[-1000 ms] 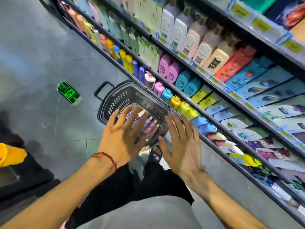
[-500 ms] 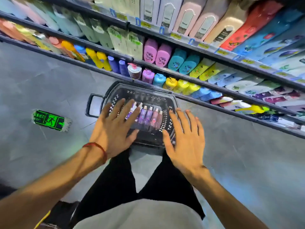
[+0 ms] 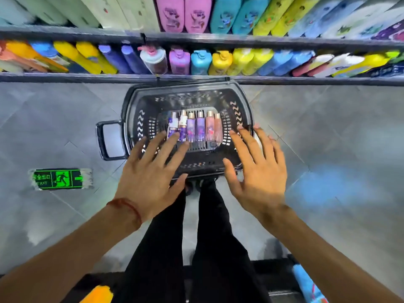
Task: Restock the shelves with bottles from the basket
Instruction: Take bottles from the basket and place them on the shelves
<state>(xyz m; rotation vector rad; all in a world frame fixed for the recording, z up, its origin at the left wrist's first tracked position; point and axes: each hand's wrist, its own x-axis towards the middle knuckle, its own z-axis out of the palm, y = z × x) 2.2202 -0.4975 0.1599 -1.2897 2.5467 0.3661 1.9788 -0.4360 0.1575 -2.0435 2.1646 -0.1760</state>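
Note:
A black plastic basket (image 3: 131, 119) stands on the grey floor right below the bottom shelf (image 3: 65, 78). Several small bottles (image 3: 200, 127), purple and pink with pale caps, lie side by side on its bottom. My left hand (image 3: 150, 173) hovers over the basket's near left part with fingers spread and straight, its fingertips just short of the leftmost bottles. My right hand (image 3: 258, 171) hovers over the basket's near right rim, fingers spread too. Neither hand holds anything.
The lower shelves hold rows of coloured bottles (image 3: 200, 62): yellow, blue, purple, pink, teal. A green exit sign sticker (image 3: 58, 178) lies on the floor to the left. My black-trousered legs (image 3: 196, 248) stand just behind the basket. Grey tiled floor spreads on both sides.
The view has swung until the shelves run straight across the top and the basket sits centred. Both hands stayed spread over the basket, with the bottles now showing between them.

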